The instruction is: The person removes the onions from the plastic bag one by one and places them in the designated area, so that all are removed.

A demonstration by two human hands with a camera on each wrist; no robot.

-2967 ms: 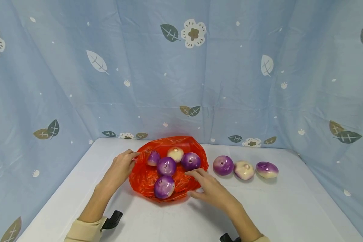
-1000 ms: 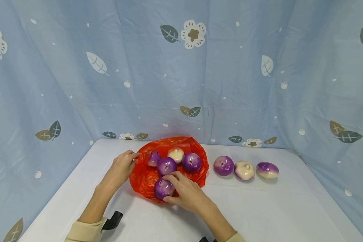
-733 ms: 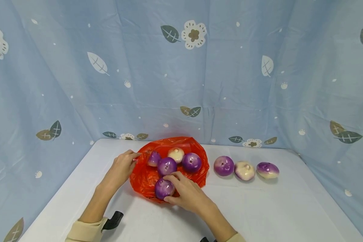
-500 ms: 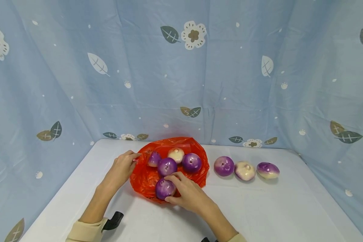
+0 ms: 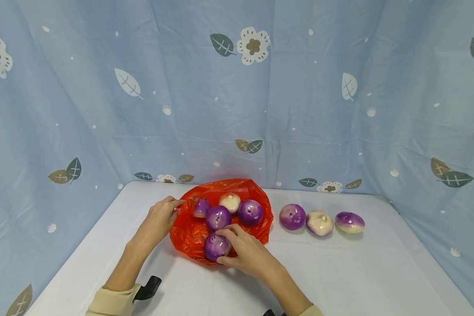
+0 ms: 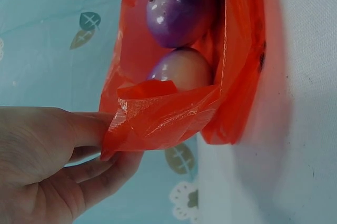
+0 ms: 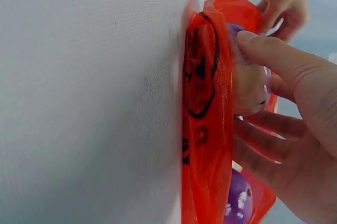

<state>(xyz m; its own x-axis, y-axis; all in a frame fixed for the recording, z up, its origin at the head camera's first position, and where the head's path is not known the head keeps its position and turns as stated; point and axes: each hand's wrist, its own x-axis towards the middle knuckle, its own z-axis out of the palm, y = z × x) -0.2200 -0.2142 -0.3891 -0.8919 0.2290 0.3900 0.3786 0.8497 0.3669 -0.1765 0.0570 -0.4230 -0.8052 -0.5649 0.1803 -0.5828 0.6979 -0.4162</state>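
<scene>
In the head view, the left hand (image 5: 156, 219) pinches the left edge of a red bag (image 5: 189, 239) on the white table (image 5: 359, 272); the right hand (image 5: 248, 254) grips the nearest onion (image 5: 215, 247) inside it. Four other onions (image 5: 218, 217) lie farther back, and three loose onions (image 5: 320, 223) sit to the bag's right. In the left wrist view, the bag's rim is nipped between thumb and fingers. In the right wrist view, thumb and fingers curl round that near onion.

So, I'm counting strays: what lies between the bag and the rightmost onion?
From the bag, a purple onion, then a pale onion, in the head view.
</scene>
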